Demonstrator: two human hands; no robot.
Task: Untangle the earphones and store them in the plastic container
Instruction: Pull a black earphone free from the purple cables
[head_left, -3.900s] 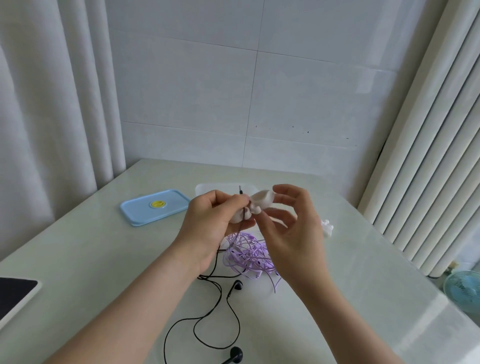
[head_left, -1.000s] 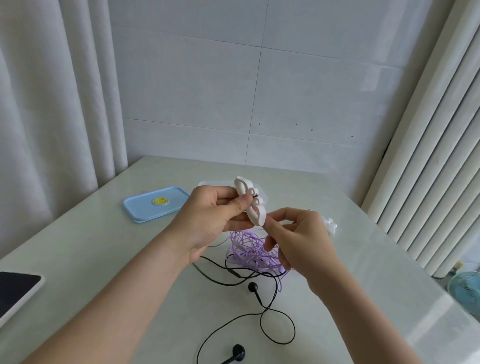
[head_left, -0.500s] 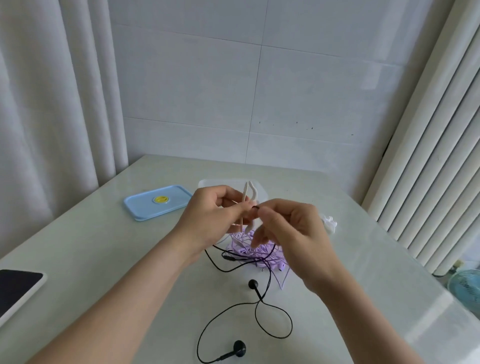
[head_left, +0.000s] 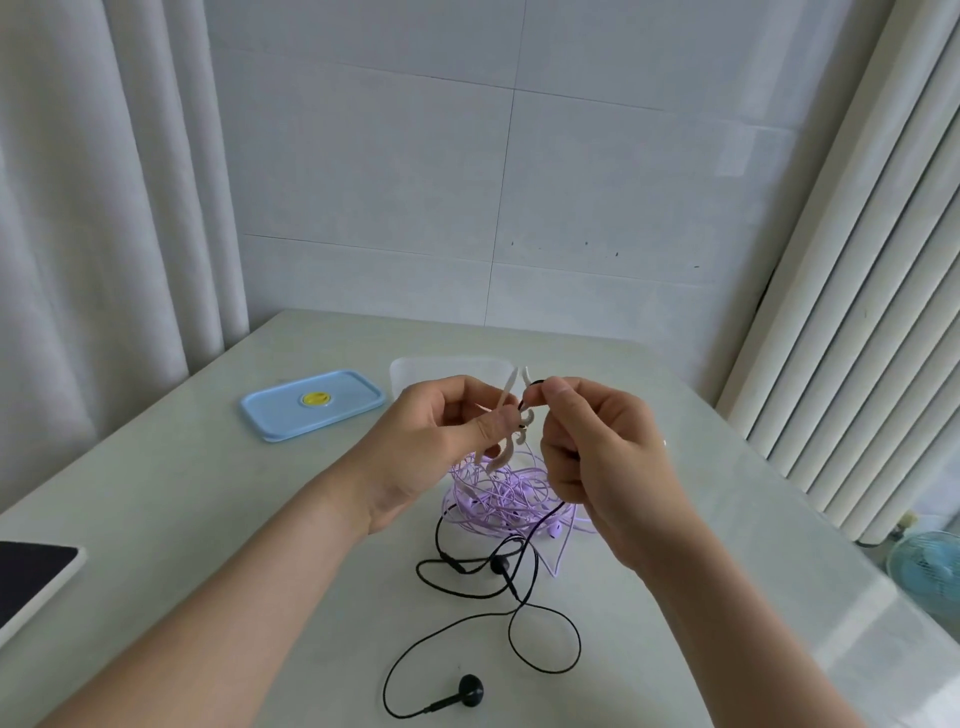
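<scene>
My left hand (head_left: 441, 447) pinches a white cable winder (head_left: 514, 415) held upright above the table. My right hand (head_left: 602, 452) pinches the black earphone cable (head_left: 519, 608) at the winder's top edge. That cable hangs down to loops on the table, with one black earbud (head_left: 470, 691) near the front and another (head_left: 500, 564) further back. A tangled purple earphone (head_left: 498, 493) lies under my hands. The clear plastic container (head_left: 415, 371) stands behind them, mostly hidden.
A blue lid (head_left: 311, 402) with a yellow centre lies left of the container. A dark tablet (head_left: 31, 577) sits at the table's left edge. Curtains hang at left, a white radiator at right, and a small fan (head_left: 930, 566) stands beyond the right edge.
My right hand has come up from the side to the winder's top, taking the black cable with it. The black loops on the table have shifted.
</scene>
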